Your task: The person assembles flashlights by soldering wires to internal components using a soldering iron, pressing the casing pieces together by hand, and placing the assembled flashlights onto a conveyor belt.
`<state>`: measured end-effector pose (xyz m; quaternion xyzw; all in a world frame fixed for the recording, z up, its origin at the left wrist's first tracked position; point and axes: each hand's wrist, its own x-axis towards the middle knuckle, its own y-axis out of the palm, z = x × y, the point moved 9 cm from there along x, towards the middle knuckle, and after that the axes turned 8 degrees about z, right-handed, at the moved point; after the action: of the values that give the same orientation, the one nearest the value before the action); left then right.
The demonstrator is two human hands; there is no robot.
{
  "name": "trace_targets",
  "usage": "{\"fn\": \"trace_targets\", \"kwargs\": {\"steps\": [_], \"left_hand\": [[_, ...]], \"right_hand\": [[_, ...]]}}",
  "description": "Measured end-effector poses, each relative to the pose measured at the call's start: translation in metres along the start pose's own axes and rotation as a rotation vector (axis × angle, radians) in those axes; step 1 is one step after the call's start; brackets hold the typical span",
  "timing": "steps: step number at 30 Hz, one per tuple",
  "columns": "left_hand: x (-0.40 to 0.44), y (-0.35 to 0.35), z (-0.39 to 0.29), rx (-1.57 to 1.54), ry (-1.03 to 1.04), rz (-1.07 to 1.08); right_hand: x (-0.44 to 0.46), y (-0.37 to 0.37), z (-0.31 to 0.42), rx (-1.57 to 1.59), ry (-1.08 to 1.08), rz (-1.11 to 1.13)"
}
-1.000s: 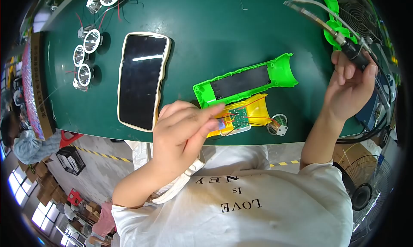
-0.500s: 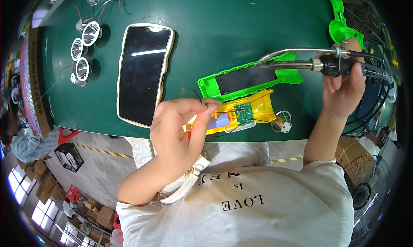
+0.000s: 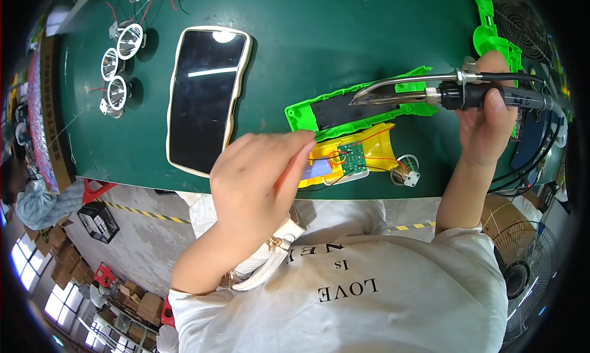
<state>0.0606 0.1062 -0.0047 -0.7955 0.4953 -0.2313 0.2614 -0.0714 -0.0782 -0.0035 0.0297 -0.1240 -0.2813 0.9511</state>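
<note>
My right hand (image 3: 485,129) grips a soldering iron (image 3: 470,97) with a thin metal solder-feed tube (image 3: 405,79) clamped along it. The iron's tip hovers over the black pad in a green plastic half-shell (image 3: 300,119). My left hand (image 3: 252,178) is closed in a pinch on a thin black wire (image 3: 321,159), mostly hidden by the fingers. Below the green shell lies a yellow half-shell (image 3: 380,147) holding a green circuit board (image 3: 353,159) and a purple battery cell (image 3: 318,169). At its right end sits a small lamp reflector (image 3: 405,171).
A phone in a pale case (image 3: 204,101) lies left of the shells. Several lamp reflectors (image 3: 129,41) with wires stand at the far left. Another green shell part (image 3: 485,39) and black cables (image 3: 534,150) are at the right.
The soldering iron has shifted slightly left and down, its tip turning leftward. My left hand has moved up and right, its fingertips now beside the green shell's lower edge.
</note>
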Motion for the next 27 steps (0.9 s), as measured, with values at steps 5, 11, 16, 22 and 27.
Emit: {"fn": "trace_targets", "kwargs": {"steps": [5, 11, 16, 22, 27], "left_hand": [[0.013, 0.008, 0.005, 0.145, 0.002, 0.152], [0.03, 0.014, -0.002, 0.261, 0.008, 0.352], [0.035, 0.019, -0.001, 0.29, 0.026, 0.406], [0.037, 0.014, 0.005, 0.184, -0.025, 0.433], [0.038, 0.019, -0.001, 0.274, 0.075, 0.491]], "right_hand": [[0.0, 0.009, -0.002, -0.129, 0.041, 0.033], [-0.004, 0.012, -0.017, -0.138, 0.147, 0.079], [-0.002, 0.021, -0.019, -0.112, 0.154, 0.106], [-0.003, 0.023, -0.023, -0.09, 0.175, 0.128], [-0.005, 0.02, -0.025, -0.088, 0.242, 0.097]]}}
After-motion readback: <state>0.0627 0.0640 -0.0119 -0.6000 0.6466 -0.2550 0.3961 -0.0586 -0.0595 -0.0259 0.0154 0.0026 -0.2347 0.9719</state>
